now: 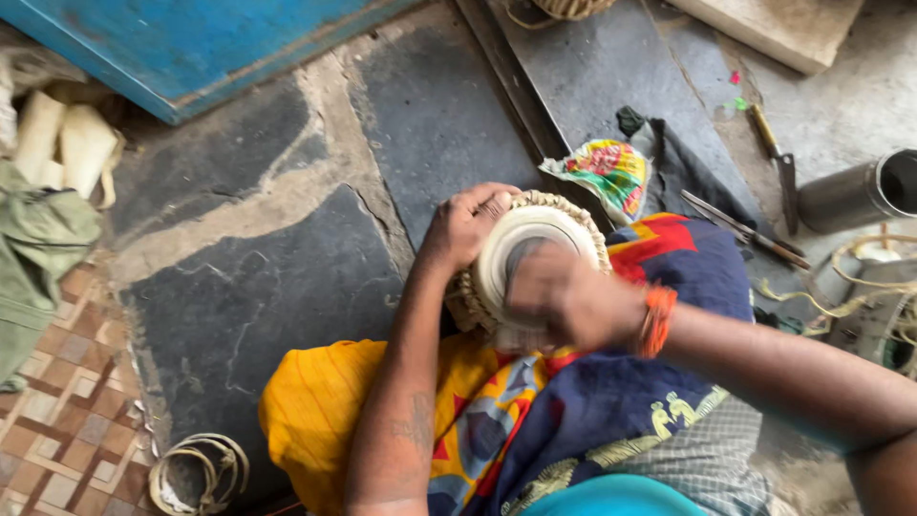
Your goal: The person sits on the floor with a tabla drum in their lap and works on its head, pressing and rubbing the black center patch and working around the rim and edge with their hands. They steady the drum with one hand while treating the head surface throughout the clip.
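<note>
I've got a small drum point(535, 250) with a pale head and braided rim sitting on my lap, on the bright patterned cloth point(535, 411). My left hand point(465, 225) clamps over the drum's far rim, fingers curled around the braid. My right hand point(564, 296) presses on the drumhead, blurred, so I can't tell whether it grips anything. A metal cylinder point(860, 191) lies well off to the right on the stone floor point(287, 287).
</note>
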